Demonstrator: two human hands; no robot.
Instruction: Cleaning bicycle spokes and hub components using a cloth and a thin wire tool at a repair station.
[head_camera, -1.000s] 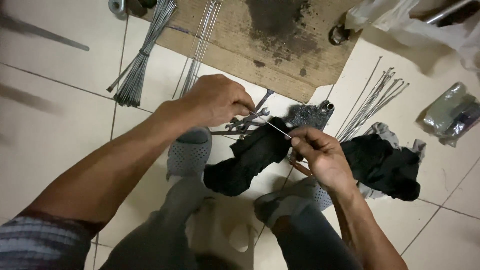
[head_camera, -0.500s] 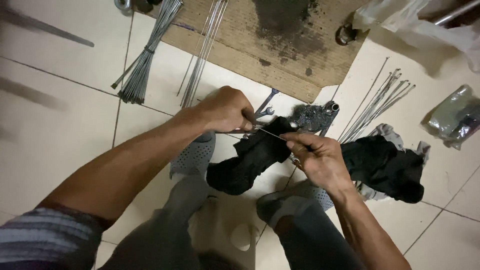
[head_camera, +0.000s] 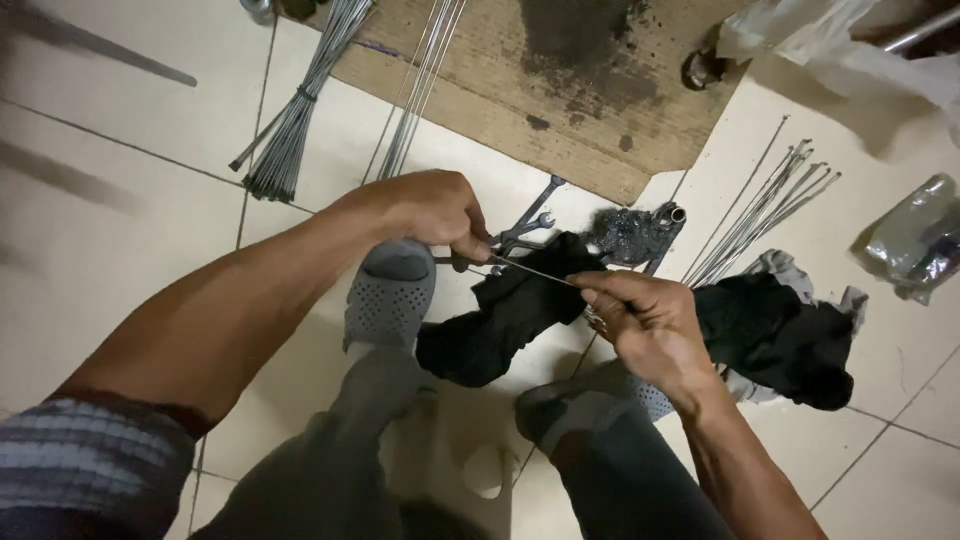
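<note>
My left hand (head_camera: 425, 212) pinches one end of a thin metal spoke (head_camera: 530, 268). The spoke runs right to my right hand (head_camera: 645, 322), whose fingers close around its other end together with a dark rag (head_camera: 500, 320). The rag hangs down from the spoke between my two grey perforated shoes (head_camera: 388, 295). Just beyond the hands lie small wrenches (head_camera: 528, 228) and a dirty metal part (head_camera: 640, 232) on the tile floor.
Bundles of spokes lie at the upper left (head_camera: 295, 110), upper middle (head_camera: 420, 90) and right (head_camera: 760, 215). A stained cardboard sheet (head_camera: 560, 90) covers the floor ahead. A black cloth heap (head_camera: 775, 335) sits at right, a plastic bag (head_camera: 915, 240) at far right.
Both hands have shifted slightly right and closer together along the spoke; the right hand has slid along it with the rag. The view has drifted a little.
</note>
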